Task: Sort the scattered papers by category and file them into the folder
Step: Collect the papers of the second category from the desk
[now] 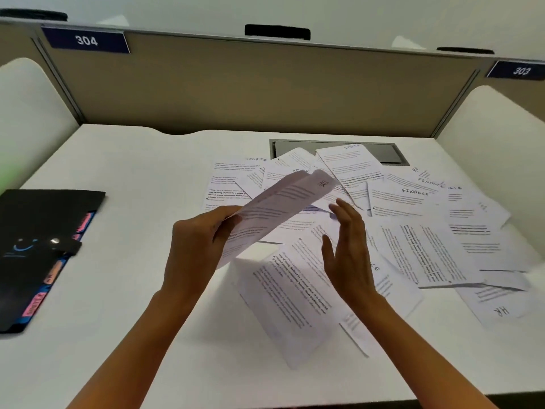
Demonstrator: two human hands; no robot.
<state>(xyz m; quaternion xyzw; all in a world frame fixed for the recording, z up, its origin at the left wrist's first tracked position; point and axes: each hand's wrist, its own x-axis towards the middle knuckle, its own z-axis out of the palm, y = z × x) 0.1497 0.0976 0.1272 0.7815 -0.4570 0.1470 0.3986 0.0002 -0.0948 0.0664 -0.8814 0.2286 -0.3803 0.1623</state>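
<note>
Desk [141, 160]: white top, spread before me; it carried everything listed below.
Partition [250, 84]: tan panel standing along the far edge of the desk.
Side dividers [26, 98]: white, rounded, one at each end of the desk.
Scattered papers [413, 231]: loose printed sheets overlapping in a heap on the centre and right of the desk. Handwritten headings read FINANCE, HR and SPORTS on some; none were in the folder.
Folder [35, 219]: black, lying flat at the desk's left edge, well apart from the heap. Pink and orange tabs on blue dividers showed along its right side, and a strap with a metal stud lay across that side.
Tented sheet [289, 305]: bent along a crease, resting at the near edge of the heap between my forearms.
Held sheet [283, 202]: curved, lifted above the heap, with HR handwritten at its upper corner.
Cable hatch [389, 154]: grey recess at the back of the desk, partly covered by papers.
Left hand [194, 246]: fingers and thumb pinched the lower left end of the held sheet.
Right hand [351, 255]: fingers straight and apart, edge-on above the heap, just right of the held sheet, gripping nothing.
Nameplate 304 [85, 40]: dark blue, upper left of the partition.
Nameplate 303 [520, 70]: dark blue, far right.
</note>
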